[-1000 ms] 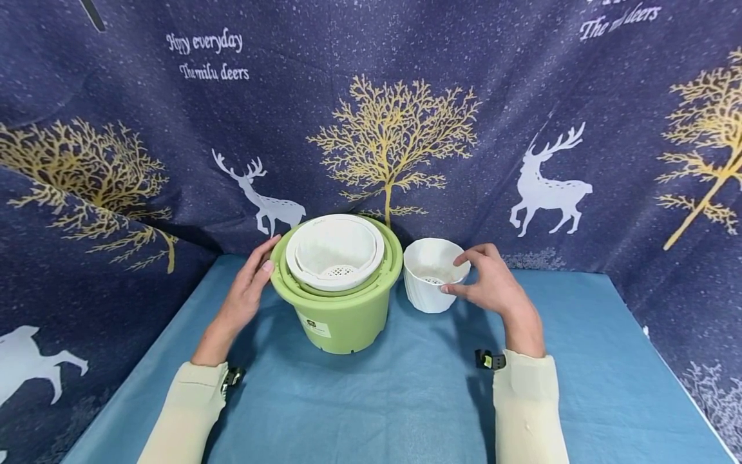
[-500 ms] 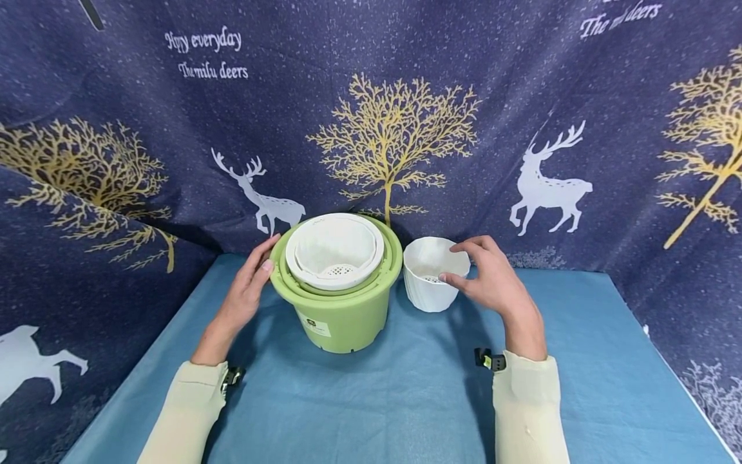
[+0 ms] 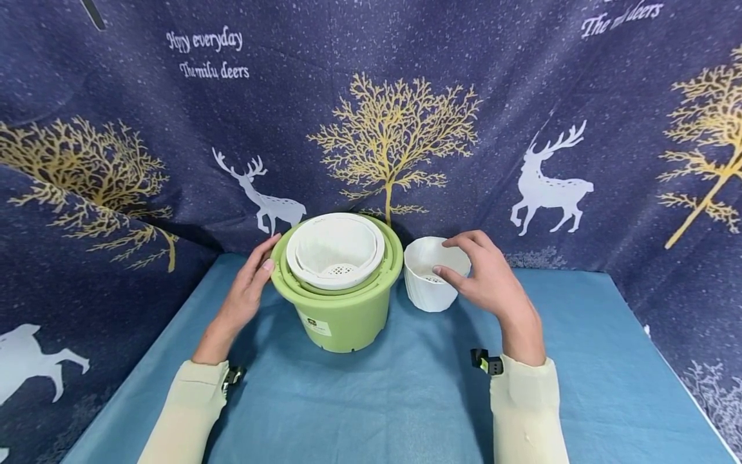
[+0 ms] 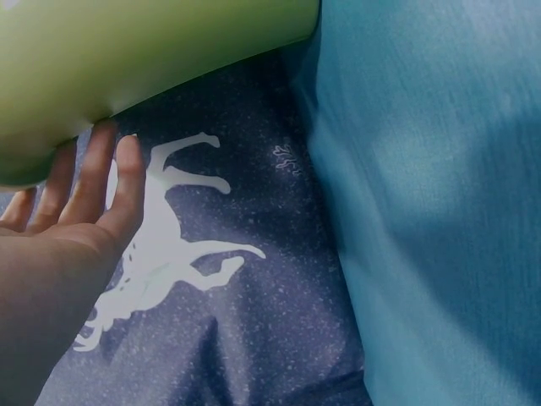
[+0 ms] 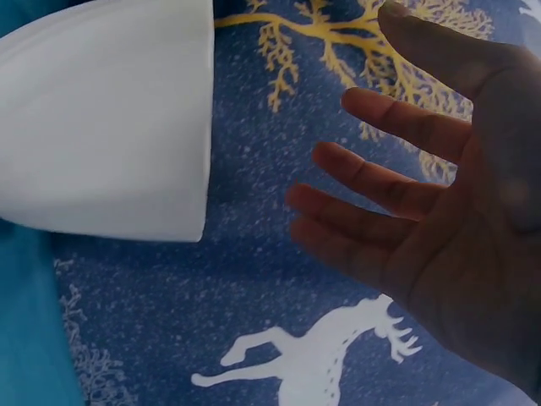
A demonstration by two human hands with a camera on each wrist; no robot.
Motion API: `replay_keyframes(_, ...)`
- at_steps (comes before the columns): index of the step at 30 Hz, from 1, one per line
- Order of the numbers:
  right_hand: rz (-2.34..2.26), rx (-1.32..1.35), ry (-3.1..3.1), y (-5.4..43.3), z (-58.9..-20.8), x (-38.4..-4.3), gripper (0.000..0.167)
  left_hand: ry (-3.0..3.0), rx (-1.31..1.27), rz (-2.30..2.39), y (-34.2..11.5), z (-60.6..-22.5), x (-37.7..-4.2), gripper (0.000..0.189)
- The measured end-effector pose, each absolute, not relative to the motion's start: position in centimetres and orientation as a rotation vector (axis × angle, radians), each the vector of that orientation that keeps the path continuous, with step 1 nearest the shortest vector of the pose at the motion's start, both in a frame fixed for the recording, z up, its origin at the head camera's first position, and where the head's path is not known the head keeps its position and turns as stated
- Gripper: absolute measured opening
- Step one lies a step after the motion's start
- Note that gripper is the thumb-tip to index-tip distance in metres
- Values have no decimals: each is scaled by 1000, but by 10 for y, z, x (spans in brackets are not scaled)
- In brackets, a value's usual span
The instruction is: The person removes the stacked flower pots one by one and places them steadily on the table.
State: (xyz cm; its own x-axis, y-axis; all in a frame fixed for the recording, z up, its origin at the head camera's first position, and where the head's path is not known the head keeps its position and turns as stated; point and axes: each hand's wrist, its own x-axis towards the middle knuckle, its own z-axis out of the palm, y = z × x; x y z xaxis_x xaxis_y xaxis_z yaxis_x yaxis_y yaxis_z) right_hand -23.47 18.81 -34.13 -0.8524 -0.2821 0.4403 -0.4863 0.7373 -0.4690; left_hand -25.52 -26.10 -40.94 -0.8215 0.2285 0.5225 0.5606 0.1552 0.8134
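Note:
A green flower pot (image 3: 350,325) stands upright on the table, with another green pot and white pots (image 3: 336,245) nested inside it. My left hand (image 3: 243,293) is at its left side; in the left wrist view the fairly straight fingers touch the green wall under the rim. To the right stands a smaller fluted white flower pot (image 3: 430,295), its floor pierced with drainage holes. My right hand (image 3: 493,280) hovers over its right rim, thumb and fingers spread. The right wrist view shows a gap between the fingertips and the white pot (image 5: 106,127), and nothing in the hand.
A blue cloth (image 3: 359,406) covers the table. Right behind the pots hangs a dark blue curtain (image 3: 452,193) printed with deer and golden trees. The green pot and the fluted white pot stand close side by side.
My right hand has lifted from the fluted white pot's rim and shifted slightly up and left over it. The left hand and the pots have stayed in place.

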Motion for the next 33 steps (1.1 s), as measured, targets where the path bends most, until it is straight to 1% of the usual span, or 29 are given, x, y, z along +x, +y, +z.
replay_keyframes(9,871,688,-2539,176,-333,-228,40,-2137,-773,-1733,-261,-411,-257,50)
replay_keyframes(33,887,867,-2398,148,-327,-216,42,-2149,-758,-1730,-261,-410,-255,51)
